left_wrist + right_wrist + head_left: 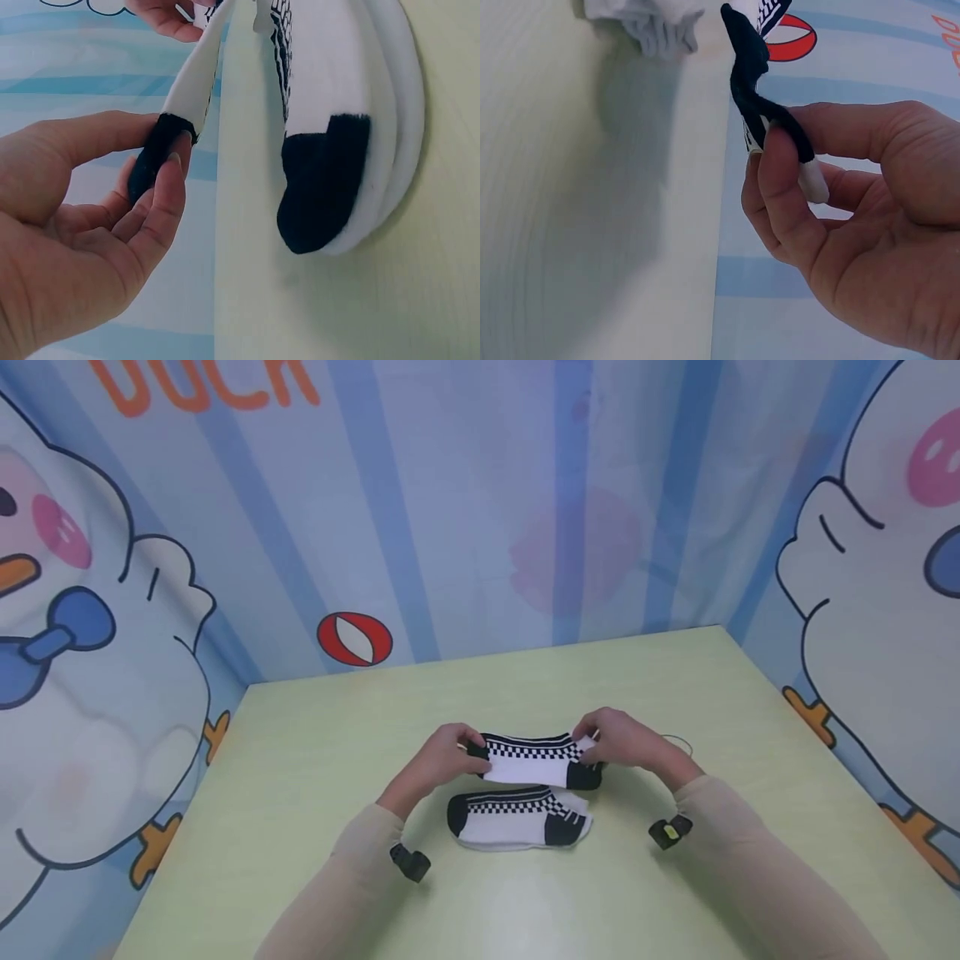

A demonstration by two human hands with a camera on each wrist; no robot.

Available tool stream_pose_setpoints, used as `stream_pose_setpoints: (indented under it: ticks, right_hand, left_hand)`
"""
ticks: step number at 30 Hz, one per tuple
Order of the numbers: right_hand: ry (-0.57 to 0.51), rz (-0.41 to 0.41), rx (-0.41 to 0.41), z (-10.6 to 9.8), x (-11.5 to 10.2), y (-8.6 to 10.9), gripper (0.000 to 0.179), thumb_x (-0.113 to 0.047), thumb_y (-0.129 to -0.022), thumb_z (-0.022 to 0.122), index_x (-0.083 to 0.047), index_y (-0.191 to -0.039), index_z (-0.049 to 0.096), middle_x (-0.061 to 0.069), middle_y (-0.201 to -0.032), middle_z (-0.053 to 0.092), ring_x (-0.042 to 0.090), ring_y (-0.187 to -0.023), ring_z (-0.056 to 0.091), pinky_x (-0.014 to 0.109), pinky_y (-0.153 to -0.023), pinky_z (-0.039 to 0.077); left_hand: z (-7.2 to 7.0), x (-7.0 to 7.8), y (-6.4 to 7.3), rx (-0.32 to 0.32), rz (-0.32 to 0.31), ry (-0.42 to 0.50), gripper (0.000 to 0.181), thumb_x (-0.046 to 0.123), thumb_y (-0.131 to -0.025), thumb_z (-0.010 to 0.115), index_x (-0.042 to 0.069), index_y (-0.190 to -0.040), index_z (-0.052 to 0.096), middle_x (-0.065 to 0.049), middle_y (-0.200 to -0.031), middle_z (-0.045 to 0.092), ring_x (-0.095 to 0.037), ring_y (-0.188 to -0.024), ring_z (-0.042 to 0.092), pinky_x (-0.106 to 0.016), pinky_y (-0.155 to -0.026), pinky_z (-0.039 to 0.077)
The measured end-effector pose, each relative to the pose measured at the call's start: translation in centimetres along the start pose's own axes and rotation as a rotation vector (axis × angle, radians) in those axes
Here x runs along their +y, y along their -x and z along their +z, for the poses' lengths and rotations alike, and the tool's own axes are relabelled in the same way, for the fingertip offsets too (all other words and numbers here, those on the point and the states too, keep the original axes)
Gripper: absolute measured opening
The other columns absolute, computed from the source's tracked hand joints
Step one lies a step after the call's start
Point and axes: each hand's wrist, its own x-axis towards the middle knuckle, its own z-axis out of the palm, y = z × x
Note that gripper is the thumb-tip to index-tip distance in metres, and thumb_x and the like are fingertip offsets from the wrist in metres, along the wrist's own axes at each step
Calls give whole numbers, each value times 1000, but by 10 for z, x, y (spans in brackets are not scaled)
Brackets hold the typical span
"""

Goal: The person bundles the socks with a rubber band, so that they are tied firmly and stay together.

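Observation:
A white ankle sock (525, 768) with a black toe, black heel and checkered band is stretched sideways between both hands, raised off the table. My left hand (447, 753) pinches its black toe (156, 154) between thumb and fingers. At the other end, my right hand (618, 739) pinches the sock near the heel and cuff (769, 112). Just nearer to me, matching socks (506, 820) lie flat on the table in a layered stack, toe to the left. In the left wrist view their black toe (322, 195) sits above more white layers.
The pale green table (315, 827) reaches back to a blue striped backdrop (465, 527) with cartoon ducks on both sides. Small black cameras (410, 862) are strapped at both wrists. A thin cable loop (678, 741) shows behind the right wrist.

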Motion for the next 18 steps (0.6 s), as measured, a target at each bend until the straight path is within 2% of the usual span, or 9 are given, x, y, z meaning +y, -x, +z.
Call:
stream_pose_setpoints:
  ticks: [8, 18]
  right_hand:
    - [-14, -11, -31, 8, -12, 6, 33, -3, -82, 74, 5, -113, 68, 12, -103, 65, 21, -85, 58, 33, -72, 52]
    - [-3, -24, -50, 18, -20, 7, 33, -1, -79, 76, 4, -110, 68, 10, -100, 65, 19, -82, 56, 31, -70, 50]
  left_hand:
    - [-8, -9, 17, 3, -39, -4, 31, 13, -82, 83, 6, -106, 65, -8, -106, 61, -23, -90, 57, -36, -76, 47]
    - [-13, -19, 30, 9, -66, -9, 30, 16, -81, 84, 9, -105, 66, -7, -109, 60, -25, -96, 54, -38, -78, 46]
